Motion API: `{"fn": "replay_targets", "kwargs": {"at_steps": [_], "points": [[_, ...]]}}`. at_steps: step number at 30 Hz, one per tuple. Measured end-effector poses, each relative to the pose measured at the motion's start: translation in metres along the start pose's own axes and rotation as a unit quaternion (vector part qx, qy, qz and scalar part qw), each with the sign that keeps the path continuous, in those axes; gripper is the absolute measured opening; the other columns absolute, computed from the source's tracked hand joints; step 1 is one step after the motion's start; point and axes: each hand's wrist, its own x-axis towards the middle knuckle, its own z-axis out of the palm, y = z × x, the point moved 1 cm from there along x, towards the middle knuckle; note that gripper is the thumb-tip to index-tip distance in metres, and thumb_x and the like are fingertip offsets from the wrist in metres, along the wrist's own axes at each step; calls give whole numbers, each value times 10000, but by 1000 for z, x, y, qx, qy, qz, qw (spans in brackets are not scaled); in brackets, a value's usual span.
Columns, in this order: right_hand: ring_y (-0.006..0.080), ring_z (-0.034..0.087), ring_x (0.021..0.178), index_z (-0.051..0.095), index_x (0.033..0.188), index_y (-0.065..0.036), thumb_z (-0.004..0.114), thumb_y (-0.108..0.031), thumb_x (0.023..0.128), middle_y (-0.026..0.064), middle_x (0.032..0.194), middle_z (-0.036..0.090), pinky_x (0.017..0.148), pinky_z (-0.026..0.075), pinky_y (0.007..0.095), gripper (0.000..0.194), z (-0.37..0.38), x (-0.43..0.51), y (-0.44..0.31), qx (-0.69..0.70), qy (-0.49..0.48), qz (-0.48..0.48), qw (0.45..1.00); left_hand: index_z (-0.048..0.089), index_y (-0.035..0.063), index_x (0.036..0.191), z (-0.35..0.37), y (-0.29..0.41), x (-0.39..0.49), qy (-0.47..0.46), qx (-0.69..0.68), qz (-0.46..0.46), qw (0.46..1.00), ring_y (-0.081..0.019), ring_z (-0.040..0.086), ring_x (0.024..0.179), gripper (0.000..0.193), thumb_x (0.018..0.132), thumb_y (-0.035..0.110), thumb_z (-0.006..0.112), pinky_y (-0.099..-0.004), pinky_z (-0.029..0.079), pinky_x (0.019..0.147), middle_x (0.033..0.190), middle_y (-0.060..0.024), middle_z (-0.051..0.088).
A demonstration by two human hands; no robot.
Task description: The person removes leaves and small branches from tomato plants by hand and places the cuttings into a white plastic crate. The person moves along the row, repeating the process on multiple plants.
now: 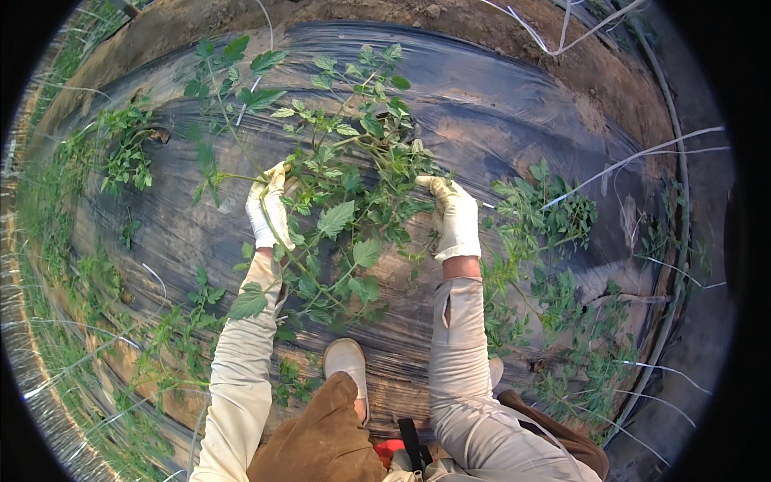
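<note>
My left hand [270, 208], in a white glove with yellowish fingertips, is closed around a green tomato stem [289, 256]. The stem bends at the fingers and runs down past the wrist towards leafy shoots. A bushy tomato plant [361, 175] lies between my two hands, its base partly hidden by leaves. On the plant's right side my right hand [452, 208], gloved the same way, has curled fingers against the foliage. Whether a stem is pinched between those fingers is hidden from me.
Black plastic mulch film [476, 114] covers the soil bed. More tomato plants grow at right [554, 211] and left [129, 144]. White strings [626, 159] stretch across the right side near a grey hose [671, 114]. My shoe [345, 358] stands on the film.
</note>
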Motion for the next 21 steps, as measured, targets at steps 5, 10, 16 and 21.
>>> {"fn": "replay_targets", "kwargs": {"at_steps": [5, 10, 16, 21], "points": [[123, 328, 479, 787, 917, -102, 603, -168, 937, -57, 593, 451, 459, 324, 288, 196, -9, 116, -25, -3, 165, 68, 984, 676, 51, 1136, -17, -15, 8, -20, -45, -25, 998, -178, 663, 979, 201, 967, 148, 623, -319, 571, 822, 1106, -74, 690], [285, 683, 959, 745, 1040, -98, 640, -330, 867, 137, 1048, 721, 817, 518, 360, 308, 31, 206, -11, -543, -184, -100, 813, 672, 44, 1139, -24, -19, 7, -40, -46, -38, 997, -185, 664, 1000, 212, 958, 150, 639, -332, 570, 855, 1104, -74, 692], [337, 668, 975, 719, 1077, -91, 582, -359, 900, 152, 1055, 713, 804, 515, 389, 349, 48, 238, 8, -643, -238, -92, 722, 697, 48, 1109, -23, -16, 10, -6, 38, -4, 999, -171, 663, 1012, 181, 945, 112, 654, -311, 527, 922, 1069, -76, 713], [337, 656, 891, 716, 1079, -72, 616, -463, 873, 178, 996, 712, 776, 494, 401, 453, 39, 233, 21, -625, -205, -84, 749, 698, 48, 1114, -18, -13, 8, -8, 52, 7, 999, -168, 659, 1018, 185, 945, 113, 655, -309, 518, 924, 1064, -80, 715]]}}
